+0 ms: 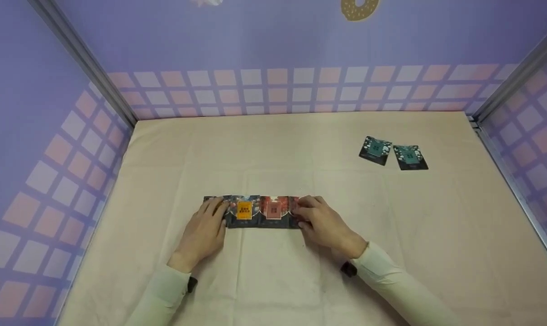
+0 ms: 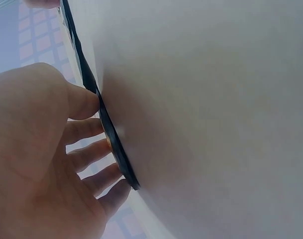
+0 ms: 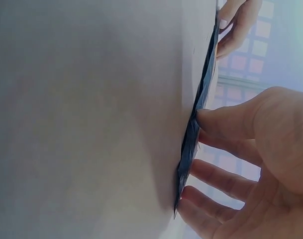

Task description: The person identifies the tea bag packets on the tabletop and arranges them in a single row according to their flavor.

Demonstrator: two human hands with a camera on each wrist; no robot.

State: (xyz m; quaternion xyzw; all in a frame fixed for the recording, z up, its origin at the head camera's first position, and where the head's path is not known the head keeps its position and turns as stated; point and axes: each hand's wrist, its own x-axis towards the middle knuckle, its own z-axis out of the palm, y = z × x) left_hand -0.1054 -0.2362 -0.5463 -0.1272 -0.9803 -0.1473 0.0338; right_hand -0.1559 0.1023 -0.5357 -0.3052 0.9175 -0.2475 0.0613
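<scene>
On packet row (image 1: pixel 259 212): both hands.

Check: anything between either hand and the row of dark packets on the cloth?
Nothing visible. The left hand and right hand already rest on the ends of the row of dark square packets.

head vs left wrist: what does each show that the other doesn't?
Only head: the orange packet and red packet in the row, the two teal packets lying apart at far right, and the right hand.
Only left wrist: the row edge-on, the left hand's fingertips at its edge.
Both: the left hand on the row of packets, and the cream cloth.
</scene>
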